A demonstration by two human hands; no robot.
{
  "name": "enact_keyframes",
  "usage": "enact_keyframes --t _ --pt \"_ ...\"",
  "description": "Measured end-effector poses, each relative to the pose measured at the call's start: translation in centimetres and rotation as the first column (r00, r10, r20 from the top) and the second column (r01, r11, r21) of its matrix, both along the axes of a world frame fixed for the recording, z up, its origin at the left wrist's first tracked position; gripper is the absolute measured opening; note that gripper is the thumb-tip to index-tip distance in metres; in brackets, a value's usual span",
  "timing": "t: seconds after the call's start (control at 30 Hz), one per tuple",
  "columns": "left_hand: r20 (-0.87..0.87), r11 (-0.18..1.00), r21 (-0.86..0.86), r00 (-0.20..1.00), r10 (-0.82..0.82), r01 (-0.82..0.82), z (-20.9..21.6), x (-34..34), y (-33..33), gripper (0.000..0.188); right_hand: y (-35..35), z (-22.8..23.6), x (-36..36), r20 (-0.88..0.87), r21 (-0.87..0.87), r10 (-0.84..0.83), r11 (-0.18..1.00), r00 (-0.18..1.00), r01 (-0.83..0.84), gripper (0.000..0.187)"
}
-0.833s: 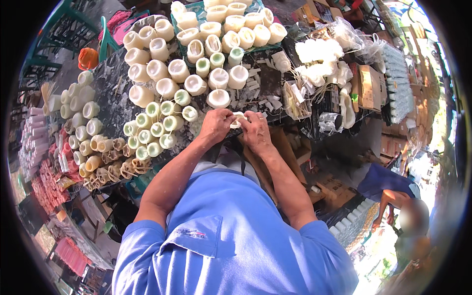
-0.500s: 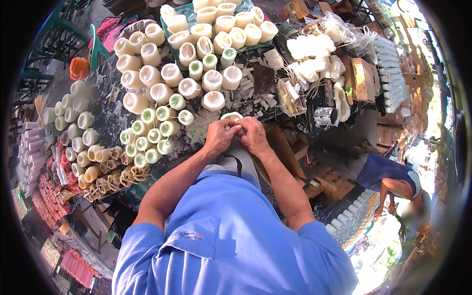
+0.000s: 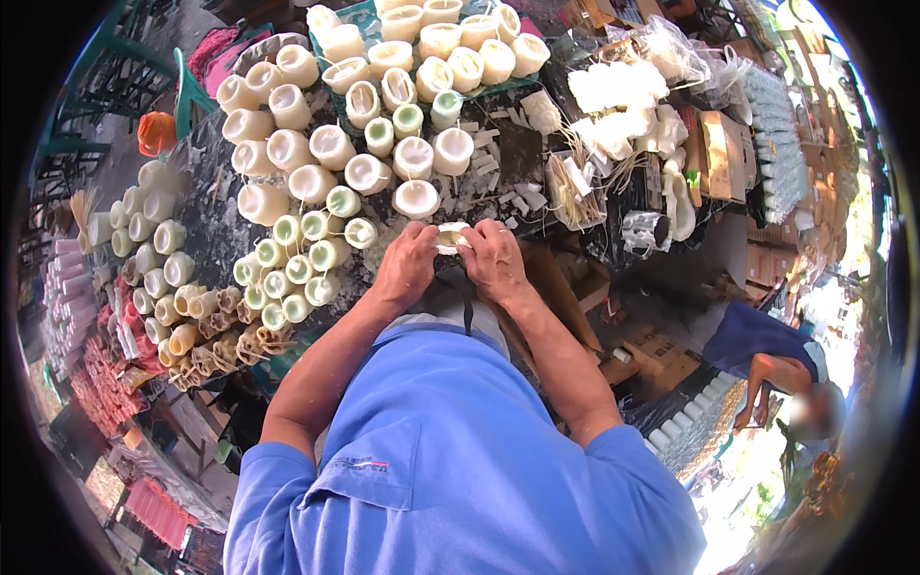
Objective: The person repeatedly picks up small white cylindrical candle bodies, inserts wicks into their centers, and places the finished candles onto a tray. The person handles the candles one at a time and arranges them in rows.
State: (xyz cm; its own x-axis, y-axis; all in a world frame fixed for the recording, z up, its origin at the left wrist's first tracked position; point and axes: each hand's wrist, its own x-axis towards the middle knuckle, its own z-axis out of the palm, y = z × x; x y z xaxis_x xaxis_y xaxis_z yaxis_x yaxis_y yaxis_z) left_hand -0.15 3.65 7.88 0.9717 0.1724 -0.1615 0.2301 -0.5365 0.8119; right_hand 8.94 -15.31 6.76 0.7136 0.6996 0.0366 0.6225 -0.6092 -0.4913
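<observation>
One pale, round, hollow piece is up at the near edge of the dark table, pinched on its left side by the left hand and on its right by the right hand. Just beyond stands a white candle; green candles cluster to the left, and a bundle of pale strands lies to the right.

Looks from the person's head, as left one of two wide fisheye cameras worn side by side; faces steeply downward; runs from the blue shirt, nearest, at the lower edge, past left grip and right grip, just above centre, to the bench farther out; stands upright, unmirrored, bending straight edges toward a dark rim.
</observation>
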Motion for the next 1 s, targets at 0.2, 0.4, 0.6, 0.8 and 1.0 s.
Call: enact_keyframes --t 0.2,0.4,0.6,0.8,1.0 --pt "0.094 0.982 0.149 0.986 -0.135 0.120 -1.5 1.3 -0.5 0.028 -0.4 0.2 0.2 -0.065 0.081 0.044 0.996 0.997 -0.039 0.021" --pt "0.133 0.994 0.093 0.989 -0.067 0.055 -1.9 1.0 -0.4 0.031 -0.3 0.2 -0.1 -0.107 0.109 0.006 0.994 0.994 0.006 0.023" --pt "0.152 0.990 0.133 0.986 -0.072 0.052 -2.3 0.5 -0.5 0.025 0.0 0.7 -0.2 -0.113 -0.058 -0.007 0.998 0.994 0.001 0.025" --pt "0.190 0.987 0.144 0.977 -0.096 0.069 -2.9 1.0 -0.6 0.014 0.7 1.0 0.5 -0.118 -0.198 -0.054 0.980 0.992 0.030 0.024" --pt "0.195 0.997 0.039 0.978 -0.078 0.072 -2.8 1.2 -0.3 0.011 2.1 0.5 1.1 -0.126 -0.352 -0.058 0.936 0.990 0.010 0.026"
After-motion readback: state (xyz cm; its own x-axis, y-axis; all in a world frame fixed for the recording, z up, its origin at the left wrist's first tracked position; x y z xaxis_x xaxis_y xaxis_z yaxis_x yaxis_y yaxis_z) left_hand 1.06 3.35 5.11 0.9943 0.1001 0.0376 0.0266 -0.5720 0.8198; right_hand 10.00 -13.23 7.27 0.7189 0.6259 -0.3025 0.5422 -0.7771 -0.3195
